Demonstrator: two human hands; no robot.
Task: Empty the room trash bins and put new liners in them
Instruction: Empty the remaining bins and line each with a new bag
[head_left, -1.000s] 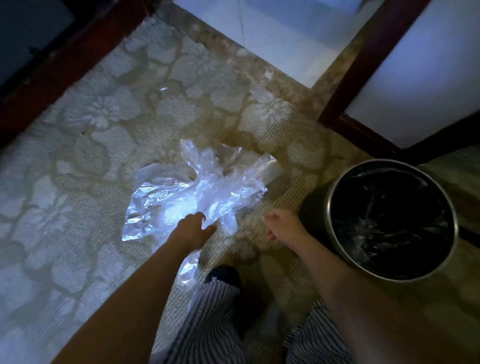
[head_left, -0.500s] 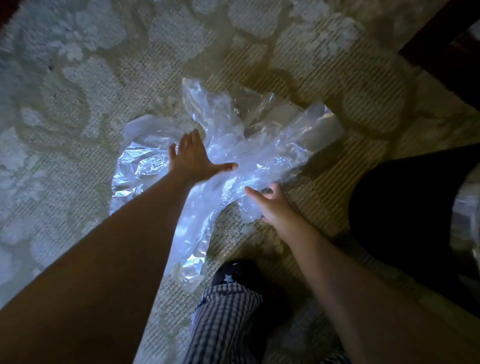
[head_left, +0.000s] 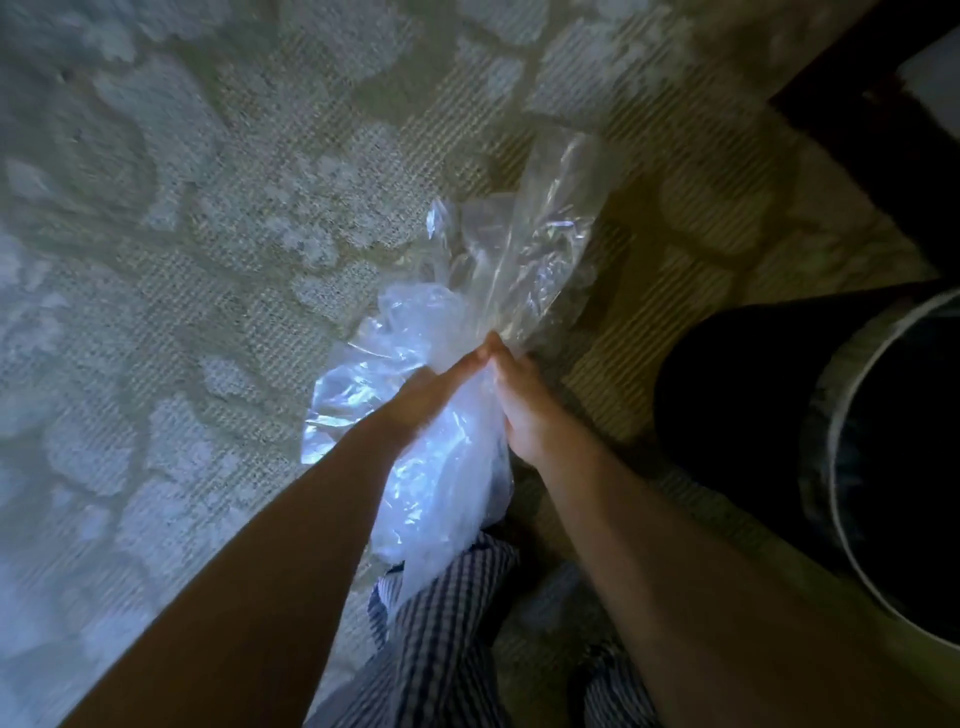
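Clear plastic liner (head_left: 441, 483), crumpled and glossy, is bunched up in mid-view and lifted off the floor, held between 2 bare hands. To its left a pale patterned carpet (head_left: 208, 270) fills the frame. The left hand (head_left: 431, 395) wraps the liner from the left side, fingers closed round the gathered film. The right hand (head_left: 524, 410) grips the same bunch from the other side, fingers curled, its fingertips meeting those of the left hand at the neck of the bundle. Above that pinch the loose end of the liner fans upward; below it the rest hangs down between the forearms, onto checked trousers (head_left: 441, 634). Further right stands a dark round trash bin (head_left: 727, 426) with a pale rim, near the right forearm and apart from the liner. Dark wooden furniture (head_left: 893, 130) crosses the top right corner.
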